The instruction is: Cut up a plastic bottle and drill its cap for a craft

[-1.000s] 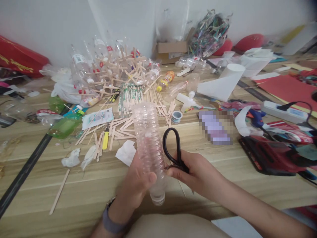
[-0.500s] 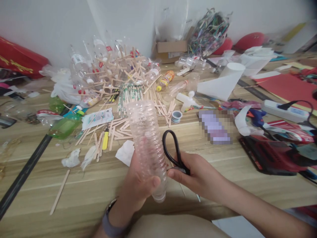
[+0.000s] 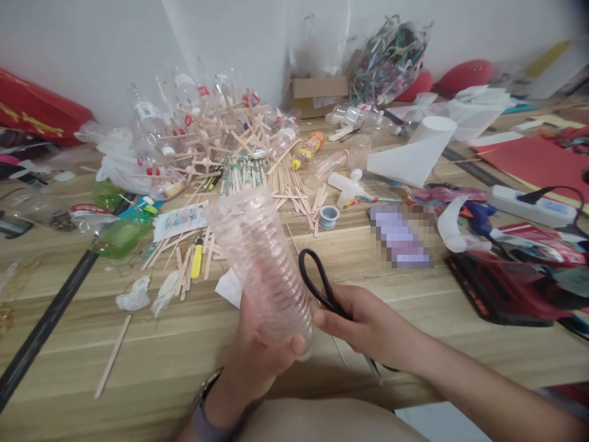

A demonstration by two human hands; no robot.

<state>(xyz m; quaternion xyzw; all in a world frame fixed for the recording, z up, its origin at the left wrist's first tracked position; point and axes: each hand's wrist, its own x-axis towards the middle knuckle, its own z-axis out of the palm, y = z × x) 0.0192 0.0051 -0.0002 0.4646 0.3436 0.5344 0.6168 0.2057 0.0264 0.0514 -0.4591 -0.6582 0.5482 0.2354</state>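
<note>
Head view: clear, ribbed, cylindrical plastic bottle [image 3: 276, 270], tilted, clasped by left hand [image 3: 260, 362] between thumb and fingers, best held lightly against denting; black-handled metal scissors [image 3: 332, 302], gripped in right hand [image 3: 375, 319], fingers beside bottle, tips best kept clear of skin.

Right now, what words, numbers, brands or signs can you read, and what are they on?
No text is clear enough to quote.
Clear ribbed plastic bottle in the left hand: no label seen.
White packet with blue-green print: too blurred.
Clear bottle with white label: too small.
Orange bottle with yellow cap: too blurred.
Brown cardboard box: print too small.
Red item with gold marks: too blurred.
</note>
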